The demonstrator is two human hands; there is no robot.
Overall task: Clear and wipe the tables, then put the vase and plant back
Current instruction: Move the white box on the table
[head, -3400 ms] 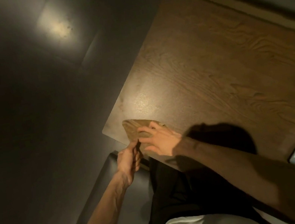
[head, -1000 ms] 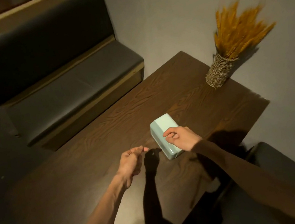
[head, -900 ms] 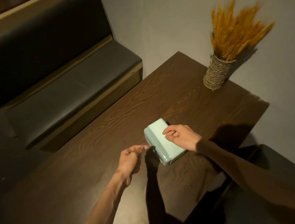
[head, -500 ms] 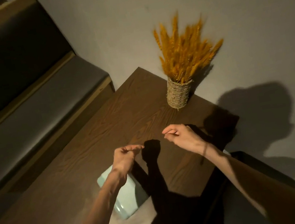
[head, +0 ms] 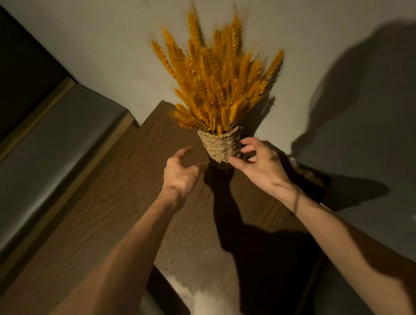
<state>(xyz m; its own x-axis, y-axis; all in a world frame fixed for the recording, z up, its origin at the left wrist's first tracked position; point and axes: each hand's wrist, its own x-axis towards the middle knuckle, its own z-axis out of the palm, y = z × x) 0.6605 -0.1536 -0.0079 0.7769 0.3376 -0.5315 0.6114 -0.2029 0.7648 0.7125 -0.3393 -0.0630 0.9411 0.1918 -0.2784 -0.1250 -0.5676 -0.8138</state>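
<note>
Head view: two hands, left hand (head: 180,174) and right hand (head: 260,163), fingers spread and curved, flank one woven vase (head: 222,145) of one wheat plant (head: 215,81) near the bench (head: 116,209) far corner; right fingertips touch it.

Dark padded bench (head: 36,165) beside a grey wall (head: 312,0)

Dim, warm light from behind the person throws hard arm shadows across the wooden table (head: 114,201) and a big one on the wall (head: 342,8), edges bowed by the wide lens, fingertips slightly blurred.
</note>
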